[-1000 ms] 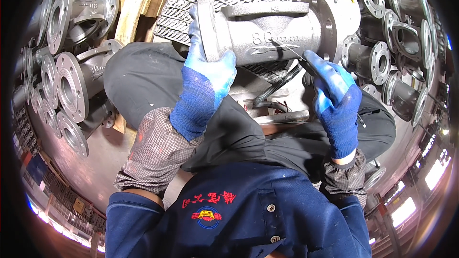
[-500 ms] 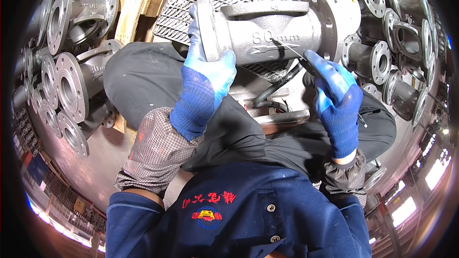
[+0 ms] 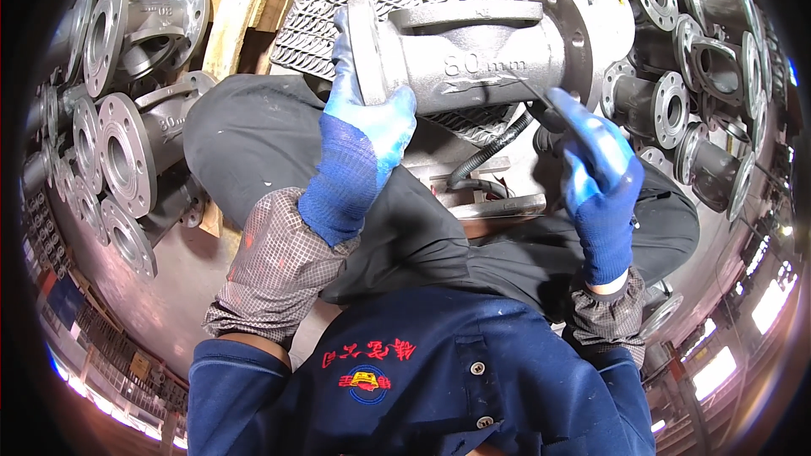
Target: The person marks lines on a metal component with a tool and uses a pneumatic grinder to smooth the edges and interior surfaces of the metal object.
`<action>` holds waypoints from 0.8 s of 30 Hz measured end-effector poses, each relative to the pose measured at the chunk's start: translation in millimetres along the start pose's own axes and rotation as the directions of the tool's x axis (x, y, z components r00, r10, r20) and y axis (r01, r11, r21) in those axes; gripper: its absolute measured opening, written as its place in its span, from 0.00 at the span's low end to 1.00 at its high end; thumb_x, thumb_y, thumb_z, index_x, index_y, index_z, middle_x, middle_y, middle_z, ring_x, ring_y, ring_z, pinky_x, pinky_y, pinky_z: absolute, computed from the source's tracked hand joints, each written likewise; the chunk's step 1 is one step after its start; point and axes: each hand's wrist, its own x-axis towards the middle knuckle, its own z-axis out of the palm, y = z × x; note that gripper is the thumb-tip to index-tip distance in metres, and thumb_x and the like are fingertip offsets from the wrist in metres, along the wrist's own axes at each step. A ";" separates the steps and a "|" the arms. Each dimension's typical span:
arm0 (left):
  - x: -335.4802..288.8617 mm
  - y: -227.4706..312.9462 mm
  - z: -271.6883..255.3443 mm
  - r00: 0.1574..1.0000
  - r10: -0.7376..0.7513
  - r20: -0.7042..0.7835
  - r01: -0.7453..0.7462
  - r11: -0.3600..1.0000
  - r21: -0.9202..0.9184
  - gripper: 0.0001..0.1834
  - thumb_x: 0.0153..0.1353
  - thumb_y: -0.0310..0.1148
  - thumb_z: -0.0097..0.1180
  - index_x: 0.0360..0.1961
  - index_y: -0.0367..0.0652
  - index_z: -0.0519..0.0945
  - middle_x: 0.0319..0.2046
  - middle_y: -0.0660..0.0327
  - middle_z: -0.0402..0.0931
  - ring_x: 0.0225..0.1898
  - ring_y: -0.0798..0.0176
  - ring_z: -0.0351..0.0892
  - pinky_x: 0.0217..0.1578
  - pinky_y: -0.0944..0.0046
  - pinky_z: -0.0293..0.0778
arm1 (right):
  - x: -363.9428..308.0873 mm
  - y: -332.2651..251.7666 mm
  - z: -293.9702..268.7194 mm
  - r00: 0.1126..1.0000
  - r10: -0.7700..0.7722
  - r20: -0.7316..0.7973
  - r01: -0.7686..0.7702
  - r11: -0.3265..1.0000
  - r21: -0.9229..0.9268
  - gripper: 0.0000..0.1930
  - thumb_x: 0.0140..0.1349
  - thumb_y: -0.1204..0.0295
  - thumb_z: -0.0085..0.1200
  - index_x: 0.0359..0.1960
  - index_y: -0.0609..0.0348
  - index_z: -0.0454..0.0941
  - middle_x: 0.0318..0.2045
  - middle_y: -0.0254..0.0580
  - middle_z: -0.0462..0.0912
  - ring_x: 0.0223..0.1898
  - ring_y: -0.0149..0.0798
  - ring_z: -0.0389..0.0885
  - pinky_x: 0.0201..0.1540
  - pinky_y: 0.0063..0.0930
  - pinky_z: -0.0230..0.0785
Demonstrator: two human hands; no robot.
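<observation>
A grey cast-metal flanged pipe body (image 3: 481,57) lies crosswise before me, with raised lettering and a raised arrow on its side. My left hand (image 3: 367,122), in a blue glove, is closed on its left flange (image 3: 365,46), thumb on the near side and fingers running up behind the rim. My right hand (image 3: 600,148), also gloved in blue, grips a thin pointed metal tool (image 3: 530,91) with a dark handle partly hidden by the fingers. The tool's tip lies over the right part of the raised arrow; whether it touches is unclear.
A pale rounded part (image 3: 612,13) adjoins the right flange. Behind is a metal mesh rack (image 3: 338,8) beside wooden slats (image 3: 241,17). Similar flanged castings are stacked at left (image 3: 127,156) and right (image 3: 650,105). A black corrugated hose (image 3: 490,152) runs below the pipe body.
My right hand has shifted slightly right, carrying the tool's tip rightward along the arrow. My left hand keeps its hold on the flange, and the pipe body has barely moved.
</observation>
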 end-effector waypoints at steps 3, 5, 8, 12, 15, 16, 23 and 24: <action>6.0 -7.1 0.1 1.000 0.010 0.021 -0.008 0.994 -0.109 0.17 0.60 0.23 0.52 0.51 0.32 0.69 0.30 0.65 0.74 0.26 0.76 0.71 0.25 0.75 0.70 | -0.8 11.5 -15.6 0.974 -0.015 -0.227 -0.001 0.998 -0.070 0.25 0.47 0.90 0.47 0.49 0.61 0.78 0.43 0.44 0.83 0.36 0.33 0.81 0.40 0.23 0.72; 5.7 -5.5 -6.7 0.997 0.028 0.071 -0.017 0.989 -0.150 0.14 0.60 0.23 0.53 0.47 0.34 0.71 0.27 0.64 0.75 0.24 0.75 0.74 0.24 0.73 0.70 | 0.8 13.3 -21.4 0.876 0.348 -0.335 -0.250 0.920 0.301 0.21 0.54 0.88 0.45 0.51 0.63 0.77 0.43 0.43 0.83 0.38 0.31 0.82 0.43 0.22 0.72; 6.3 -3.4 -8.5 0.999 -0.003 0.054 0.005 1.000 -0.031 0.10 0.60 0.24 0.53 0.43 0.35 0.73 0.27 0.63 0.76 0.24 0.72 0.75 0.26 0.72 0.71 | 8.0 67.3 -29.4 0.914 0.139 -0.382 -0.194 0.975 -0.110 0.21 0.54 0.87 0.46 0.51 0.61 0.77 0.40 0.44 0.83 0.39 0.31 0.83 0.43 0.23 0.72; 6.1 -2.8 -6.4 0.997 0.079 0.000 -0.079 0.997 -0.015 0.22 0.58 0.21 0.54 0.55 0.36 0.68 0.36 0.64 0.75 0.29 0.75 0.72 0.29 0.74 0.71 | 21.4 121.4 -6.8 0.850 0.427 -0.309 -0.505 0.828 -0.244 0.16 0.55 0.72 0.51 0.47 0.47 0.80 0.42 0.47 0.81 0.42 0.47 0.81 0.47 0.35 0.72; 10.3 -2.0 -1.7 0.997 0.054 -0.051 -0.057 0.997 -0.059 0.26 0.58 0.21 0.55 0.59 0.35 0.66 0.36 0.64 0.74 0.29 0.76 0.71 0.30 0.75 0.70 | 32.2 129.5 5.9 0.864 0.424 -0.273 -0.500 0.787 -0.360 0.17 0.55 0.70 0.48 0.47 0.42 0.80 0.42 0.48 0.81 0.42 0.49 0.81 0.47 0.39 0.72; 9.3 0.2 -1.5 0.998 0.039 -0.053 -0.043 0.997 -0.069 0.26 0.58 0.21 0.55 0.58 0.34 0.66 0.35 0.64 0.74 0.29 0.76 0.71 0.30 0.75 0.70 | 35.2 133.7 8.9 0.868 0.421 -0.262 -0.493 0.788 -0.368 0.17 0.55 0.70 0.47 0.46 0.42 0.80 0.41 0.47 0.81 0.41 0.50 0.81 0.46 0.40 0.73; 13.0 -8.6 -14.2 0.999 0.012 -0.031 -0.014 0.998 -0.064 0.20 0.58 0.21 0.54 0.53 0.35 0.70 0.31 0.65 0.75 0.27 0.75 0.73 0.28 0.74 0.71 | 50.4 131.2 15.0 0.857 0.472 -0.207 -0.512 0.734 -0.446 0.18 0.56 0.71 0.49 0.49 0.39 0.80 0.41 0.47 0.82 0.40 0.49 0.81 0.44 0.36 0.73; 12.9 -9.0 -14.3 0.999 0.021 -0.038 -0.023 0.998 -0.065 0.19 0.58 0.21 0.54 0.52 0.35 0.70 0.31 0.65 0.75 0.27 0.75 0.73 0.28 0.74 0.71 | 51.2 130.3 15.3 0.859 0.469 -0.205 -0.509 0.736 -0.446 0.18 0.56 0.71 0.49 0.49 0.39 0.79 0.41 0.47 0.82 0.40 0.49 0.81 0.45 0.37 0.73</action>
